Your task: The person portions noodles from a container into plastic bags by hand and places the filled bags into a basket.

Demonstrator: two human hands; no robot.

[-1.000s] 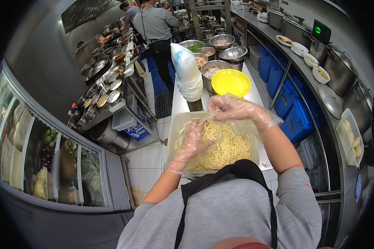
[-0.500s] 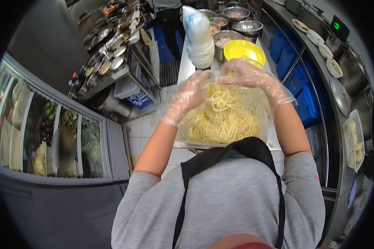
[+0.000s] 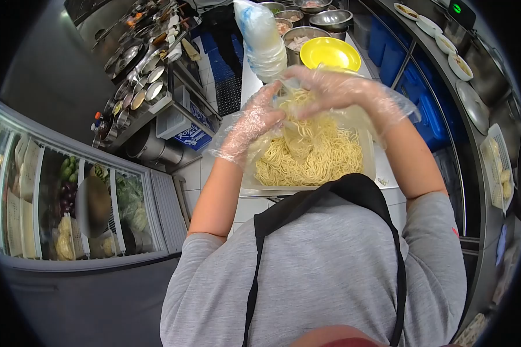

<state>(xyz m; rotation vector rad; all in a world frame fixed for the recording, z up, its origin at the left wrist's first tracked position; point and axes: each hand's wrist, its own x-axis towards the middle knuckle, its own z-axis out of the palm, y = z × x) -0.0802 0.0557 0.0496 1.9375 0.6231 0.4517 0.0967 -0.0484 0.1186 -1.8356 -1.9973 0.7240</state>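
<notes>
Pinching what looks like the mouth edge of a clear bag [image 3: 300, 149], the left hand [image 3: 263, 115] has its grip closed on the thin plastic, thumb and fingers gathered at the bag's left side; this probably steadies the bag and gives its floppy opening some shape; the right hand [image 3: 333, 89] arches over the opposite side of the mouth, fingers bent above the noodles [image 3: 333, 156] there; blur hides its grip, so I cannot tell whether it is grasping noodles, plastic or nothing; the bag, with noodles showing through it, sits low over the pale tub [image 3: 369, 156], its bottom against or just above the loose heap, which of the two I cannot make out; holding it there would likely let stray strands drop among the rest; both hands wear thin clear gloves [image 3: 410, 109], presumably so that bare skin does not meet the food.

The tub stands on a pale desk [image 3: 388, 165], just in front of the person's apron [image 3: 341, 191], within easy reach of both arms; beyond its far left corner rises a tall stack of clear plastic [image 3: 263, 46], perhaps set near to be handy; past the right hand, a yellow dish [image 3: 330, 53] overlaps a metal pot [image 3: 291, 56] of pale pieces; metal bowls [image 3: 331, 19] cluster farther off, apparently leaving the near end to the tub.
</notes>
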